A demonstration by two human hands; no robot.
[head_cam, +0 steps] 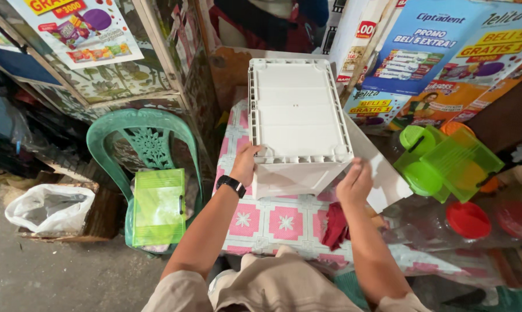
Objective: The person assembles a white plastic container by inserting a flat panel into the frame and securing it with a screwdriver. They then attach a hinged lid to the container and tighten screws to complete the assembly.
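My head camera looks steeply down, close over the pink-patterned table [267, 222] (the only view), facing the posters behind it.

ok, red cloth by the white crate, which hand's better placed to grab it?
Right, probably. The right hand rests on the white crate's near right corner, directly above the red cloth. The left hand grips the opposite corner, farther away.
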